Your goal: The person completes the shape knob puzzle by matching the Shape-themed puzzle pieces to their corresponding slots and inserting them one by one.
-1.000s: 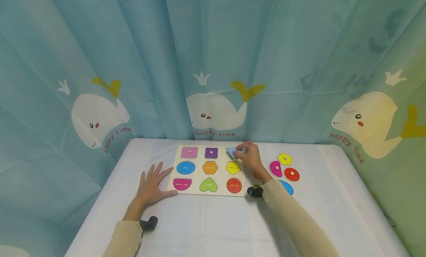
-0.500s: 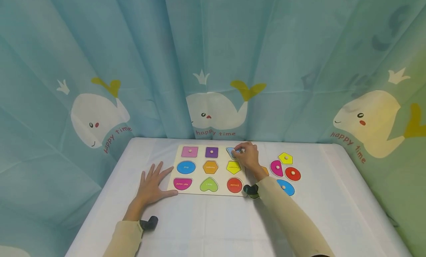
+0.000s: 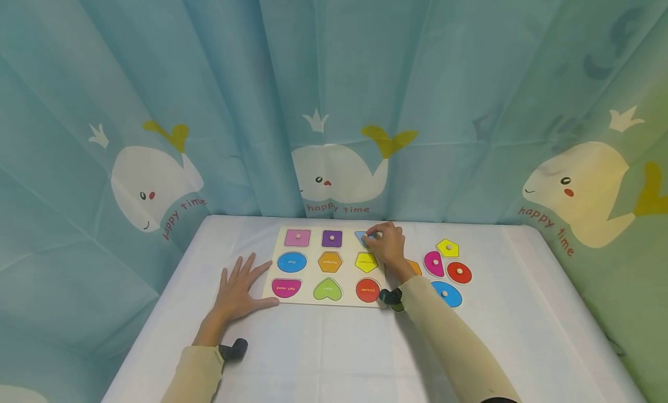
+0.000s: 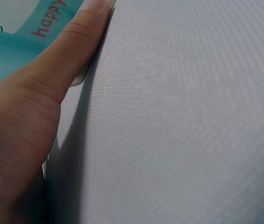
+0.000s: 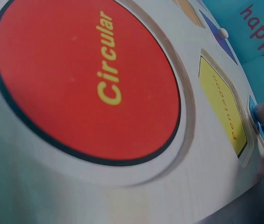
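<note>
A white shape-puzzle board (image 3: 310,276) lies on the table. My left hand (image 3: 235,296) rests with fingers spread, its thumb and a fingertip at the board's left edge; in the left wrist view the thumb (image 4: 71,42) touches the board's rim. At the far right corner, my right hand (image 3: 390,247) pinches the light blue triangle piece (image 3: 359,236) by its knob. The triangle sits at its recess, partly covered by the fingers; whether it is fully seated I cannot tell. A pink rectangle piece (image 3: 291,240) and a purple square piece (image 3: 326,241) sit in the far row.
Right of the board lie loose knobbed pieces: a yellow pentagon (image 3: 445,252), magenta half round (image 3: 430,262), red circle (image 3: 464,275), blue oval (image 3: 453,298), and, partly behind the right arm, an orange hexagon (image 3: 416,267) and a green piece (image 3: 398,307). A whale-print curtain (image 3: 235,101) hangs behind the table.
The triangle, tilted and offset at first, now lies flatter at its recess. My right forearm has shifted slightly left, uncovering more of the blue oval and orange hexagon. The left hand stays put.
</note>
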Motion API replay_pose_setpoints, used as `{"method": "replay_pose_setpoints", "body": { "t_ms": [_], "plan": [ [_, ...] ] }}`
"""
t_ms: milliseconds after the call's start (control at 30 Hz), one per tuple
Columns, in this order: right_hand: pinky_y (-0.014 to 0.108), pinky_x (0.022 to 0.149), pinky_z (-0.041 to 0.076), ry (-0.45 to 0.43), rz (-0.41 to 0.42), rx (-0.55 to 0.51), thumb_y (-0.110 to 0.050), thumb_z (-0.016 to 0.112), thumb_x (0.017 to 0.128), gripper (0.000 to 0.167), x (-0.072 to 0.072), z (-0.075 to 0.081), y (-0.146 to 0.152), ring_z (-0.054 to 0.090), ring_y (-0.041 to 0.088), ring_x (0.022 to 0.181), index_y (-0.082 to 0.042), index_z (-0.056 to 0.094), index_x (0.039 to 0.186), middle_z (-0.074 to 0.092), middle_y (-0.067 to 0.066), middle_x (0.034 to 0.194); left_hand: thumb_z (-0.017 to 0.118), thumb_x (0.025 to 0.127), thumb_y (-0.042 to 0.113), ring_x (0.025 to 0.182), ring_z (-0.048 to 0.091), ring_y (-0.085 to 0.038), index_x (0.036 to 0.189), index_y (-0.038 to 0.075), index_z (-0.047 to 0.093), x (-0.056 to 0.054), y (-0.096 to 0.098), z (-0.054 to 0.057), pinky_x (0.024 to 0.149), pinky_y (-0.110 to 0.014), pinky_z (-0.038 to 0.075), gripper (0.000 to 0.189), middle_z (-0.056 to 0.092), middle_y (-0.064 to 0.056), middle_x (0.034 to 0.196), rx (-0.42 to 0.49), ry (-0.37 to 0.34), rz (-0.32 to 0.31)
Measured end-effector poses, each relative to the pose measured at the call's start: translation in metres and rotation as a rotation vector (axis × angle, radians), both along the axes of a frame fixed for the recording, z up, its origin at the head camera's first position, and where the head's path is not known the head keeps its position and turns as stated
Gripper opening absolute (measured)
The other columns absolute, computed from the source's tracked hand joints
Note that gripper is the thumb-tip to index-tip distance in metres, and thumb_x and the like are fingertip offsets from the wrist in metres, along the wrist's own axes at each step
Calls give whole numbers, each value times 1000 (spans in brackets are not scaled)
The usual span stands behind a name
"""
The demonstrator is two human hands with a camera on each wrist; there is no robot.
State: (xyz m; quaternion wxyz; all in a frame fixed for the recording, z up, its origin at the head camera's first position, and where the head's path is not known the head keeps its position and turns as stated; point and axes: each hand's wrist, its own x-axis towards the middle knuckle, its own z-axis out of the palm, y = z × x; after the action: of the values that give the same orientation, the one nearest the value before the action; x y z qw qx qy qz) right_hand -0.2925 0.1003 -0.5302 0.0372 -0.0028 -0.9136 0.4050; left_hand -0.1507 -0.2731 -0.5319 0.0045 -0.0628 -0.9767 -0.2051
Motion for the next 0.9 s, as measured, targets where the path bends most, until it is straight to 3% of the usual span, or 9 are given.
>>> {"method": "replay_pose_setpoints", "body": {
  "t_ms": [700,900],
  "plan": [
    [58,114,30,-8,-9,24,-30,78,91,21,1,-2,0,44,37,125,-13,81,102,58,14,137,84,73,58,153,10,-52,154,18,48,-1,1,1,115,-77,-2,97,24,-24,166,3,-1,2],
    [59,112,30,-7,28,29,-31,78,91,22,0,-2,3,44,38,125,-13,80,103,58,15,134,84,73,59,153,9,-52,154,18,48,-1,1,0,116,-76,-2,98,24,-23,167,7,2,2]
  ]
}}
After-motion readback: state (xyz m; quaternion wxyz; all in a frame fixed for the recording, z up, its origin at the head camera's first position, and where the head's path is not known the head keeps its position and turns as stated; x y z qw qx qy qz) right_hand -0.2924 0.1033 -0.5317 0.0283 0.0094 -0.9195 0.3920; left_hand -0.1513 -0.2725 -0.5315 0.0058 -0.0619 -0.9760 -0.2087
